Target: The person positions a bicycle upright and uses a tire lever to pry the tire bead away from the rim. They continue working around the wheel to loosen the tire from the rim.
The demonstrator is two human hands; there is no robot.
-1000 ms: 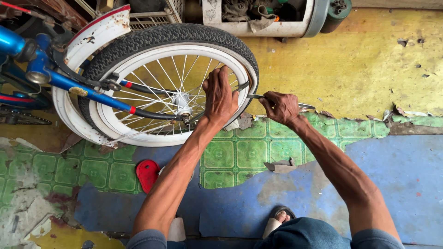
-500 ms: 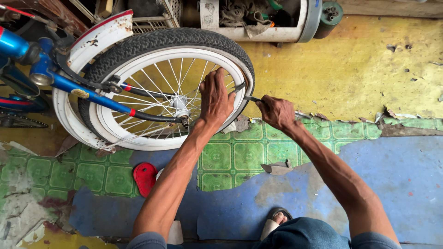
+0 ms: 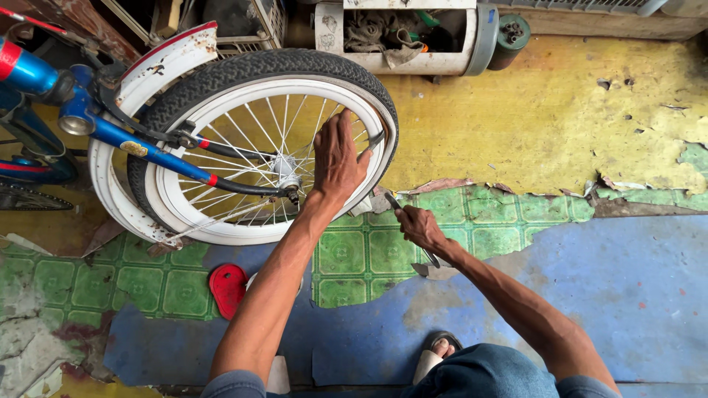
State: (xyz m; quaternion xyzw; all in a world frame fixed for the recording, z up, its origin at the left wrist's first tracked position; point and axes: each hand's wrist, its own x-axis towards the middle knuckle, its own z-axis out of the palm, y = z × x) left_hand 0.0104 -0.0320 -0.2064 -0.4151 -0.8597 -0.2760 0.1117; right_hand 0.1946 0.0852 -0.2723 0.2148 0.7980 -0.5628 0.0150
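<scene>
Gripping the white rim (image 3: pixel 361 173) of a bicycle wheel (image 3: pixel 258 144), the left hand (image 3: pixel 337 158) lay flat across the spokes at about three o'clock from the hub (image 3: pixel 284 171), its fingers spread and curled over the rim's edge beside the black tyre (image 3: pixel 295 63). The right hand (image 3: pixel 420 227), at five o'clock from the wheel and just clear of it, was clenched around a slim metal tool (image 3: pixel 392 200) whose tip pointed toward the rim. The wheel sat in a blue frame (image 3: pixel 140 147) with a white mudguard (image 3: pixel 166 51), above a floor (image 3: pixel 553 118) of peeling yellow, green and blue covering. A red flat piece (image 3: pixel 227 289) lay at seven o'clock from the wheel, near the left forearm.
</scene>
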